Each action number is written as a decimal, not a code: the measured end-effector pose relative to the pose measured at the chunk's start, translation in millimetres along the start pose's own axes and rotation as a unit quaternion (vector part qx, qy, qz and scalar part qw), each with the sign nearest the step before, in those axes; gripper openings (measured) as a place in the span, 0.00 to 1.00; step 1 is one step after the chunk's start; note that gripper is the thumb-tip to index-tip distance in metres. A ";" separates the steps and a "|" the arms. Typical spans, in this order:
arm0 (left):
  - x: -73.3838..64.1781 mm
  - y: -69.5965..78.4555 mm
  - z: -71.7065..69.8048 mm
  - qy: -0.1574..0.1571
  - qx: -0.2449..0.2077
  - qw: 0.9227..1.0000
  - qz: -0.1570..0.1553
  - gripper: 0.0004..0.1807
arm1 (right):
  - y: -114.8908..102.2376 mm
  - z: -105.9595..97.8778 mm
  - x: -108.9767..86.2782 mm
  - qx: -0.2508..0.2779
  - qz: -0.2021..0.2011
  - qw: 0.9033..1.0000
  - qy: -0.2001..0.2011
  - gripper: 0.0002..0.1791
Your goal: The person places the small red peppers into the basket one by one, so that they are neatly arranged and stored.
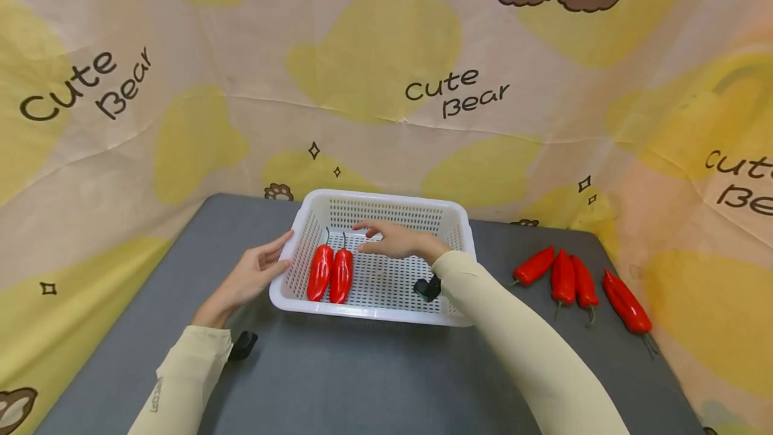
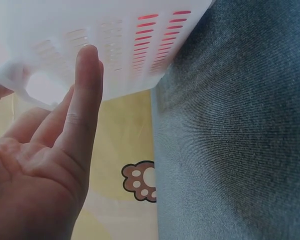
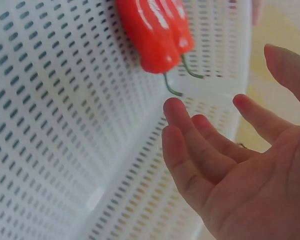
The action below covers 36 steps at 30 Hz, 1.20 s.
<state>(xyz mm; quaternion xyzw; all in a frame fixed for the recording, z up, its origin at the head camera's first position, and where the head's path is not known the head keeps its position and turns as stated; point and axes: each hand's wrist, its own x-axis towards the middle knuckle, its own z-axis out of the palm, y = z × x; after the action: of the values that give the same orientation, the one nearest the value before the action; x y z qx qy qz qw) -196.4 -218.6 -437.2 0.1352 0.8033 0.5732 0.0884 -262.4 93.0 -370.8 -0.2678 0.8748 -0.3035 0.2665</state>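
Note:
A white perforated plastic basket (image 1: 386,315) stands on the grey table. Two red chili peppers (image 1: 320,274) with green stems lie side by side at its left end; they look large and glossy. My left hand (image 1: 253,274) holds the basket's left rim, and in the left wrist view a finger (image 2: 85,85) lies along the outer wall. Over the inside of the basket, right of the peppers' stems, my right hand (image 1: 395,240) has its fingers loosely spread. Nothing is in it, and the right wrist view shows its fingertips (image 3: 175,107) apart from the pepper stems.
Several more red peppers (image 1: 563,277) lie on the table (image 1: 374,381) to the right of the basket. One pepper (image 1: 628,302) lies near the table's right edge. Behind and at the sides hangs a printed cloth (image 1: 362,146).

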 end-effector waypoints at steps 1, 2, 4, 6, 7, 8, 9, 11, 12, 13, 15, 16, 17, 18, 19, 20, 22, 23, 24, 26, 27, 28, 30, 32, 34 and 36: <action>-0.2 -0.4 0.0 0.000 0.000 1.000 -0.001 0.36 | -0.2 -2.0 -3.3 0.003 -0.004 1.000 0.004 0.32; -0.4 -0.5 0.0 0.001 0.001 1.000 -0.002 0.36 | 0.2 -4.0 -6.3 0.004 -0.010 1.000 0.009 0.32; -0.9 -0.1 0.3 0.003 0.003 1.000 -0.004 0.36 | 1.4 -7.8 -13.5 0.010 -0.014 1.000 0.014 0.32; -1.1 0.6 0.7 0.003 0.007 1.000 -0.006 0.36 | 3.0 -11.4 -21.3 0.015 -0.016 1.000 0.019 0.32; -1.5 1.1 1.0 0.004 0.007 1.000 -0.007 0.36 | 3.8 -13.1 -24.9 0.017 -0.018 0.999 0.022 0.32; -1.7 1.6 1.1 0.005 0.007 1.000 -0.008 0.36 | 4.6 -14.8 -28.9 0.017 -0.019 0.999 0.024 0.32; -1.8 1.9 1.2 0.005 0.008 1.000 -0.010 0.37 | 5.6 -16.3 -32.6 0.017 -0.018 0.999 0.026 0.32; -2.2 2.6 1.4 0.005 0.007 1.000 -0.011 0.37 | 7.6 -19.4 -39.5 0.018 -0.021 0.999 0.029 0.32; -2.3 2.5 1.4 0.006 0.008 1.000 -0.011 0.37 | 8.7 -20.7 -42.5 0.019 -0.024 0.999 0.029 0.32; -2.5 2.5 1.3 0.006 0.008 1.000 -0.011 0.37 | 9.6 -22.2 -45.9 0.016 -0.025 0.999 0.030 0.32; -2.7 2.0 1.0 0.006 0.010 1.000 -0.009 0.37 | 10.7 -25.2 -52.4 0.016 -0.027 0.999 0.029 0.32; -2.7 1.5 0.9 0.006 0.009 1.000 -0.008 0.37 | 11.8 -26.8 -55.5 0.014 -0.032 0.999 0.029 0.32; -2.5 0.8 0.7 0.006 0.009 1.000 -0.007 0.36 | 12.9 -28.4 -58.5 0.010 -0.036 0.999 0.030 0.32; -2.3 0.1 0.5 0.006 0.009 1.000 -0.005 0.36 | 13.3 -30.0 -61.9 0.008 -0.037 0.999 0.030 0.32; -2.3 -0.3 0.4 0.006 0.008 1.000 -0.004 0.36 | 14.0 -31.8 -65.4 0.006 -0.041 0.999 0.032 0.32; -2.1 -0.8 0.4 0.006 0.007 1.000 -0.003 0.36 | 15.4 -33.2 -68.5 0.004 -0.047 0.998 0.034 0.32; -1.9 -1.6 0.4 0.005 0.003 1.000 -0.002 0.36 | 19.2 -36.1 -74.2 -0.001 -0.058 0.997 0.041 0.31; -2.0 -1.7 0.5 0.005 0.003 1.000 -0.002 0.36 | 21.1 -37.3 -77.0 0.000 -0.061 0.997 0.044 0.31; -2.1 -1.7 0.9 0.005 0.001 1.000 -0.001 0.36 | 23.2 -38.6 -80.0 0.000 -0.065 0.997 0.047 0.30; -2.5 -1.3 1.2 0.004 0.001 1.000 -0.001 0.36 | 28.5 -41.1 -85.2 -0.001 -0.068 0.996 0.056 0.29; -2.6 -1.2 1.3 0.004 0.001 1.000 -0.001 0.36 | 30.8 -42.4 -87.9 0.001 -0.069 0.996 0.061 0.29; -2.7 -1.2 1.4 0.006 0.000 1.000 -0.002 0.36 | 33.6 -43.9 -90.5 -0.001 -0.068 0.995 0.066 0.28; -2.8 -0.9 1.4 0.008 -0.001 1.000 -0.002 0.36 | 39.2 -47.0 -95.7 -0.006 -0.064 0.995 0.079 0.28; -2.7 -0.6 1.2 0.008 -0.001 1.000 0.001 0.36 | 45.8 -50.5 -101.0 -0.010 -0.059 0.994 0.092 0.27; -2.4 -0.8 0.9 0.009 -0.004 1.000 -0.001 0.36 | 53.3 -54.0 -105.8 -0.015 -0.058 0.993 0.104 0.27; -2.2 -0.5 0.6 0.008 -0.005 1.000 -0.001 0.36 | 62.0 -57.6 -110.2 -0.007 -0.055 0.992 0.115 0.26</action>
<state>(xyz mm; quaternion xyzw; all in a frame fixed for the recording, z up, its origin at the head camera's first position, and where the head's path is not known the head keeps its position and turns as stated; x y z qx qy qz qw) -194.2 -218.9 -437.9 0.1297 0.8012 0.5783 0.0830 -238.8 226.5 -340.3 -0.2809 0.8855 -0.3405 0.1448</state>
